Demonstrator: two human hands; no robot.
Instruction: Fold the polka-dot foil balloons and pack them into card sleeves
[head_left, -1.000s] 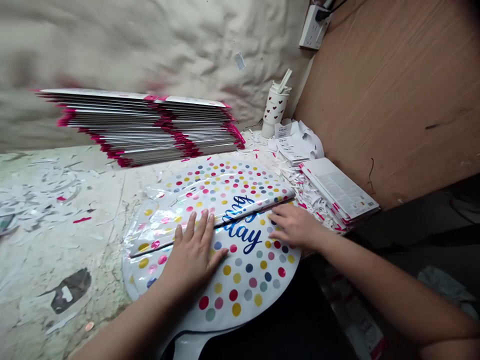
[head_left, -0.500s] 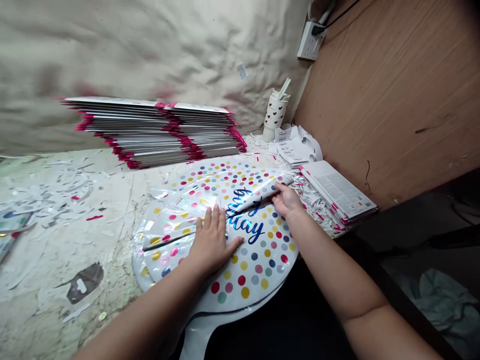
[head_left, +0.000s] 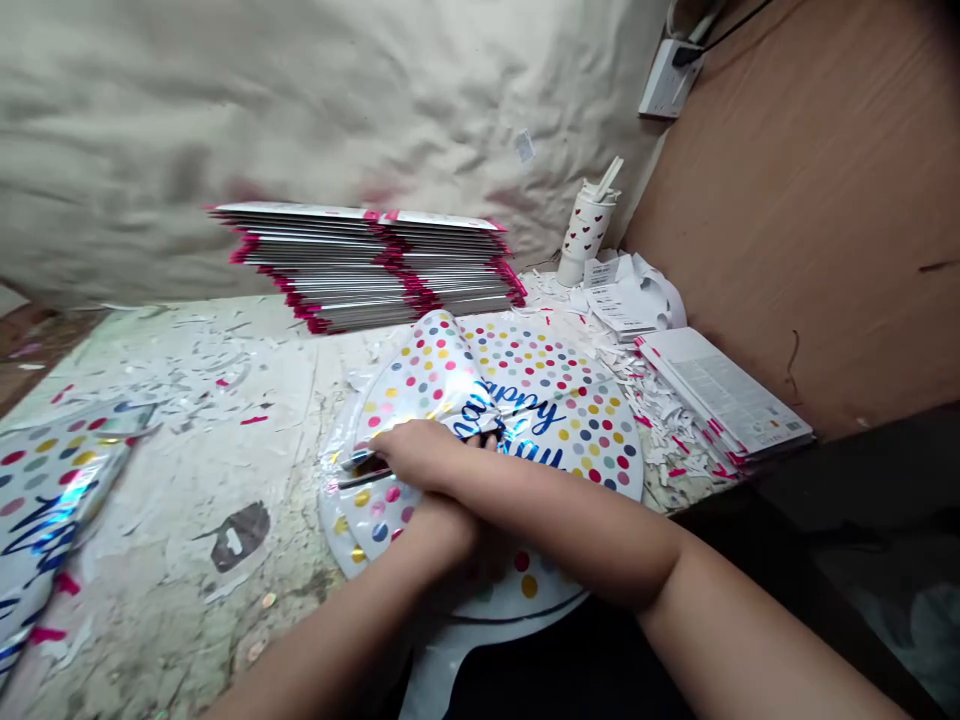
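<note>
A flat round foil balloon (head_left: 607, 400), white with coloured dots and blue "happy birthday" lettering, lies on a pile of similar balloons at the table's front edge. My right hand (head_left: 412, 452) reaches across to the left and is closed on the balloon's folded-over edge. Beneath the right forearm, my left hand (head_left: 450, 518) rests on the balloon, mostly hidden. Only its fingertips show, stretched out by the fold at the lettering. A white tail sticks out from the pile towards me.
Behind the balloons stands a stack of pink-edged card packs (head_left: 367, 270). A heart-patterned tumbler (head_left: 587, 235), paper labels (head_left: 622, 300) and a booklet stack (head_left: 724, 395) are at the right. Another dotted foil balloon (head_left: 52, 500) lies far left, among paper scraps.
My right hand has crossed over my left from the right side, carrying the balloon's folded edge leftwards. The view has turned left, showing more of the other balloon.
</note>
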